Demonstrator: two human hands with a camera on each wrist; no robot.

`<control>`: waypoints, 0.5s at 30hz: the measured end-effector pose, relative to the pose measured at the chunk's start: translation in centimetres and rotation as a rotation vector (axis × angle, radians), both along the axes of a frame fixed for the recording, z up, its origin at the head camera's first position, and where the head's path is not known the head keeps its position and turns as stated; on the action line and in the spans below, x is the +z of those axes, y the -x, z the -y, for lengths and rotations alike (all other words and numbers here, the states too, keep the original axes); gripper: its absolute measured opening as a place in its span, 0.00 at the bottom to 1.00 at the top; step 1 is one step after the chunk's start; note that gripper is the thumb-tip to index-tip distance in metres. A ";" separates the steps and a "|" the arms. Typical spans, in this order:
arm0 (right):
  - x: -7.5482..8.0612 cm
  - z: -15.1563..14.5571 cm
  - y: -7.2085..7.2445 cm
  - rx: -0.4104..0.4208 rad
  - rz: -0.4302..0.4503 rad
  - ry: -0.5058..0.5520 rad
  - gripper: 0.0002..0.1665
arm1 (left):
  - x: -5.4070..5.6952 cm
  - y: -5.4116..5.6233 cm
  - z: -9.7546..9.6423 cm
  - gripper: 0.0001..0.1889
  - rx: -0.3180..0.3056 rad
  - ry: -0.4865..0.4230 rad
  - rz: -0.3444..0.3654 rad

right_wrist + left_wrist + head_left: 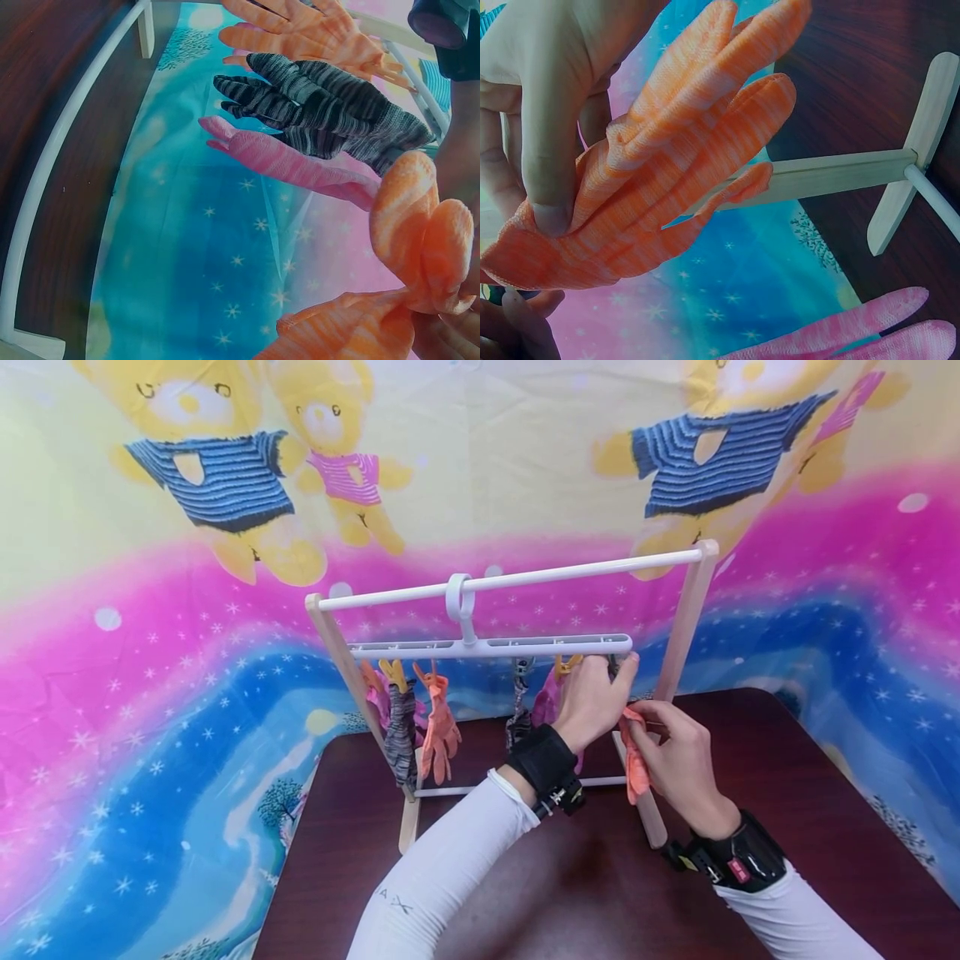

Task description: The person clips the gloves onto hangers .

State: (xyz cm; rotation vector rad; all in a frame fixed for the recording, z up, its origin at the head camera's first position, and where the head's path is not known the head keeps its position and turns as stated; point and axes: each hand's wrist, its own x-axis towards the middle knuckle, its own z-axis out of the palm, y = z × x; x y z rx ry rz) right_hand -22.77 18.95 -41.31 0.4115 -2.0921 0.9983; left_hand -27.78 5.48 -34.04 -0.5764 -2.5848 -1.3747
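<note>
An orange knit glove (636,770) hangs from the fingers of my right hand (684,764), which pinches its cuff between thumb and fingers. In the left wrist view this glove (682,161) points its fingers away from the cuff. My left hand (595,700) is at the right end of the white hanger (551,646), its fingers curled at a dark clip (615,665) and mostly hiding it. Just left of it hang a pink glove (547,700) under a yellow clip (567,665) and a black-and-grey glove (517,718).
The hanger's ring (459,597) loops over the top rod (585,569) of a wooden rack. At the left, another orange glove (439,735), a grey glove (402,731) and a pink one hang from clips. The rack's feet stand on a dark table (540,893) before a printed cloth backdrop.
</note>
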 end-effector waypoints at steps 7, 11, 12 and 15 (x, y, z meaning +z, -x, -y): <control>-0.1 -0.1 0.1 0.013 0.000 0.017 0.16 | -0.2 0.0 0.0 0.25 -0.005 0.007 -0.019; -0.2 0.0 0.1 0.015 0.006 0.018 0.16 | -0.4 0.0 0.1 0.22 -0.015 -0.008 -0.033; -0.2 0.0 0.0 0.017 0.008 0.019 0.16 | -0.5 0.0 0.1 0.21 -0.015 -0.012 -0.035; -0.3 0.1 0.0 0.020 0.010 0.020 0.16 | -0.7 -0.1 0.1 0.19 -0.009 -0.024 -0.043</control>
